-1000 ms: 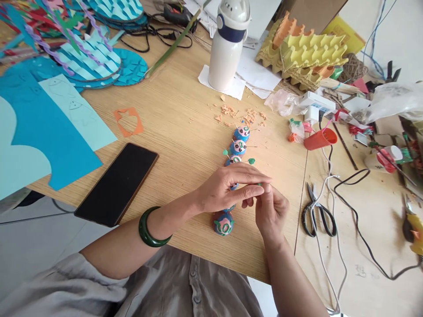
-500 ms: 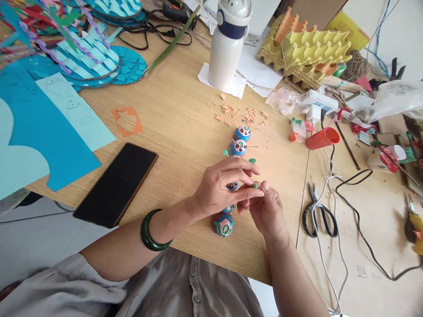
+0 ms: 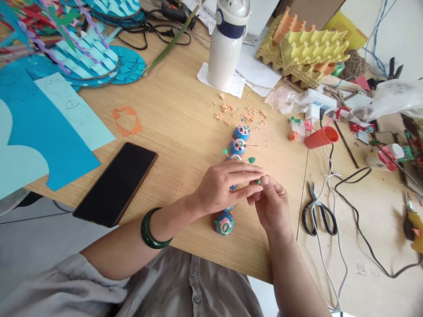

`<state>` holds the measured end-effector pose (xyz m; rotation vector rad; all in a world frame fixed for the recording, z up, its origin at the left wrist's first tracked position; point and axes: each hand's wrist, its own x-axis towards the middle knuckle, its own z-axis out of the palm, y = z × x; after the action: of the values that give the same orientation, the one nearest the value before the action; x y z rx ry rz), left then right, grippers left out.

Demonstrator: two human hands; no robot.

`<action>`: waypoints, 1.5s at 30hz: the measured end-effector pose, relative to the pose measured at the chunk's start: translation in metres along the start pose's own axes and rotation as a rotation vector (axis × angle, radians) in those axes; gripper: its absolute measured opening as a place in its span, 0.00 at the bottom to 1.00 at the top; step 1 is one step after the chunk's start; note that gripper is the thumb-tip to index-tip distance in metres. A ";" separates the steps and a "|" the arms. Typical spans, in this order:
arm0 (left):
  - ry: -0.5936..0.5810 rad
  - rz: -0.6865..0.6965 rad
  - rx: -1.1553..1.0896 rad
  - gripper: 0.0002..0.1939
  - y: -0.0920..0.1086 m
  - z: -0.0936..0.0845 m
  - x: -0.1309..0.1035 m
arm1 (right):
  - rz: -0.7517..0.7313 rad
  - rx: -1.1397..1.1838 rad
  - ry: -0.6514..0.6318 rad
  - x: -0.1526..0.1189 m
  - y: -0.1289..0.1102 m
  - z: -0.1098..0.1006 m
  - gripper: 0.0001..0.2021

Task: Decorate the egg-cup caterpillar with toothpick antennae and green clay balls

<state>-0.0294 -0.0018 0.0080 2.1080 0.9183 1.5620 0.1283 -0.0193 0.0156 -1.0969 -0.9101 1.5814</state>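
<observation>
A small green lump of modelling clay (image 3: pixel 257 181) is pinched between the fingertips of both my hands. My left hand (image 3: pixel 220 185), a dark green bangle on its wrist, comes in from the left with fingers stretched together over the lump and thumb beneath. My right hand (image 3: pixel 272 202) grips from the other side with thumb and curled fingers. Below them lies a row of blue clay balls with pink faces; the front ball (image 3: pixel 224 223) has green trim, and my left hand covers the middle ones. Two back balls (image 3: pixel 238 145) show black dots and thin sticks. Green knobs (image 3: pixel 251 160) top some sticks.
A black phone (image 3: pixel 115 184) lies left, near blue paper (image 3: pixel 62 136). Black-handled scissors (image 3: pixel 319 211) and white cables are on the right. Behind stand a white bottle (image 3: pixel 224 57), orange shavings (image 3: pixel 249 115), a red cup (image 3: pixel 321 137) and yellow egg trays (image 3: pixel 313 48).
Both hands have shifted slightly up and right with the green clay lump. The left fingers, more spread before, have come together over it.
</observation>
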 end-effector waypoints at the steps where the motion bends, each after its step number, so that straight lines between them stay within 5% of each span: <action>1: 0.004 -0.004 -0.004 0.09 0.000 0.000 0.000 | -0.010 -0.010 -0.001 0.000 0.001 0.000 0.18; 12: 0.048 -0.068 0.074 0.10 -0.002 0.002 -0.003 | 0.014 -0.039 -0.016 0.000 -0.001 0.001 0.11; 18: 0.045 0.021 0.151 0.08 -0.001 0.000 -0.003 | -0.004 -0.088 -0.035 -0.002 0.000 0.002 0.16; 23: 0.046 0.021 0.198 0.07 0.000 -0.001 -0.002 | -0.037 -0.125 0.003 -0.003 0.003 0.000 0.12; 28: -0.004 -0.033 0.076 0.09 0.000 0.000 -0.001 | -0.040 -0.114 0.061 -0.001 -0.001 -0.001 0.12; 36: 0.072 -0.114 0.008 0.02 0.002 -0.004 0.002 | 0.038 -0.044 -0.054 -0.001 -0.004 0.004 0.17; 45: 0.028 -0.012 0.060 0.12 -0.002 -0.002 -0.001 | 0.093 0.037 0.003 0.002 -0.004 -0.001 0.15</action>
<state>-0.0317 -0.0013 0.0073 2.1217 0.9981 1.5807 0.1302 -0.0161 0.0190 -1.1286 -0.8353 1.6656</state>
